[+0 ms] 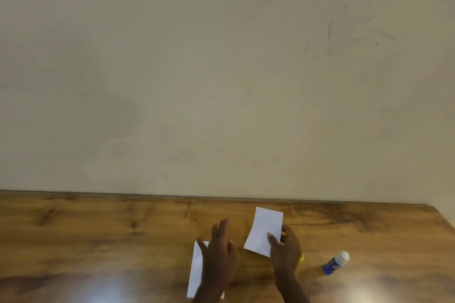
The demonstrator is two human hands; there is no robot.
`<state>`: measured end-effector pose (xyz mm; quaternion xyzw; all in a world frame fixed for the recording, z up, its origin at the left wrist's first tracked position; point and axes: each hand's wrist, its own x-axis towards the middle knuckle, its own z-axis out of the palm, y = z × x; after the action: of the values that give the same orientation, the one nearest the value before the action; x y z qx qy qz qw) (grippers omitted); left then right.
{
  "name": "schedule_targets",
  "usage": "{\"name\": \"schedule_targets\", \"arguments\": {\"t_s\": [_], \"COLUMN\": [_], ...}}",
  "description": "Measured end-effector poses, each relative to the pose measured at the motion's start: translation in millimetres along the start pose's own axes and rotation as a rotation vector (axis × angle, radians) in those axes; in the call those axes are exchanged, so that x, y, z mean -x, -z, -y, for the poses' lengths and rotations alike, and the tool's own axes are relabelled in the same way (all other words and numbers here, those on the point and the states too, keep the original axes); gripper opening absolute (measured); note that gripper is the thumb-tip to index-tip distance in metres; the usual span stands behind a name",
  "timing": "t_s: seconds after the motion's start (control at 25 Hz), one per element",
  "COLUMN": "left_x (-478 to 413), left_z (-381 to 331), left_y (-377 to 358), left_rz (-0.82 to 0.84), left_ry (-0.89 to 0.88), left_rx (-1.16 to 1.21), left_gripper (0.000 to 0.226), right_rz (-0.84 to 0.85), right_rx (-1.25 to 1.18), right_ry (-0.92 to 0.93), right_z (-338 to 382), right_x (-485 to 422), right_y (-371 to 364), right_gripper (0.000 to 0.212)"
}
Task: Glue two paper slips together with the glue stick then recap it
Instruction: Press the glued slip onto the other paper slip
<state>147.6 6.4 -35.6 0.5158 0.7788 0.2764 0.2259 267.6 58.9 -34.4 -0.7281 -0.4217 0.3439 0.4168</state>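
A person at a wooden table (98, 241) brings two white paper slips toward joining. The right hand (285, 251) pinches one slip (266, 229) between thumb and fingers at its near right corner and holds it tilted, its far end raised toward the table's back edge. The other slip (195, 270) lies flat near the table's front edge, and the left hand (219, 253) rests on it, palm down, fingers spread and gripping nothing.

The glue stick (336, 263), a blue tube with a white end, lies on its side near the table's right edge, well apart from both hands. A small yellow object (301, 258) shows just beside the right wrist; it is likely the stick's cap, though most of it is hidden behind the hand.

By the look of things the gluing stroke is finished or not yet begun: no glue is discernible on either slip, and the picture cannot settle which. The slips lie apart and unjoined, so pressing them together remains to be done, as does recapping if the yellow piece is indeed the cap.

Much is hard to read. The flat slip is largely covered by the left hand and forearm, and its near end reaches almost to the bottom of the view. The lifted slip's underside is out of sight. The left hand is blurred. Glare on the table's front edge washes out the grain there, and whether the tube's white end is exposed glue or a fitted cap cannot be told. A bare cream wall (221, 69) fills the upper view.
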Motion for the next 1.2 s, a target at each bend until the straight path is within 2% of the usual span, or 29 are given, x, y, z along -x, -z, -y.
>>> {"name": "schedule_targets", "arguments": {"t_s": [0.04,0.12,0.32,0.56,0.64,0.72,0.76,0.84,0.88,0.96,1.08,1.2], "left_x": [6,22,44,65,76,86,90,95,96,94,90,89], "left_z": [13,47,97,103,94,82,76,67,65,68,72,76], "left_y": [10,28,47,39,39,38,37,35,35,32,34,31], "left_rz": [-0.061,-0.122,-0.044,0.015,0.023,-0.059,-0.095,-0.137,-0.144,-0.145,-0.192,-0.22], "left_ry": [0.022,0.058,0.043,-0.014,-0.021,-0.064,-0.076,-0.097,-0.102,-0.078,-0.106,-0.135], "left_rx": [0.065,0.021,-0.088,-0.268,-0.255,-0.283,-0.295,-0.32,-0.301,-0.259,-0.246,-0.299], "left_gripper": [0.047,0.045,0.046,0.049,0.05,0.05,0.046,0.023,0.025,0.06,0.057,0.066], "right_rz": [0.019,0.083,0.194,0.29,0.304,0.315,0.329,0.37,0.391,0.412,0.408,0.396], "right_rx": [-0.012,-0.043,-0.064,-0.079,-0.062,-0.028,-0.005,0.047,0.073,0.116,0.161,0.178], "right_ry": [0.013,0.036,0.068,0.048,0.054,0.062,0.062,0.069,0.079,0.093,0.105,0.105], "right_z": [-5,-13,-9,-3,-3,-3,-2,-2,-2,-4,-9,-10], "right_x": [6,19,60,90,92,90,89,88,89,89,89,90], "right_y": [5,10,-5,-24,-22,-18,-17,-15,-14,-13,-14,-19], "right_gripper": [0.032,0.03,0.02,0.018,0.019,0.021,0.023,0.025,0.025,0.025,0.026,0.026]}}
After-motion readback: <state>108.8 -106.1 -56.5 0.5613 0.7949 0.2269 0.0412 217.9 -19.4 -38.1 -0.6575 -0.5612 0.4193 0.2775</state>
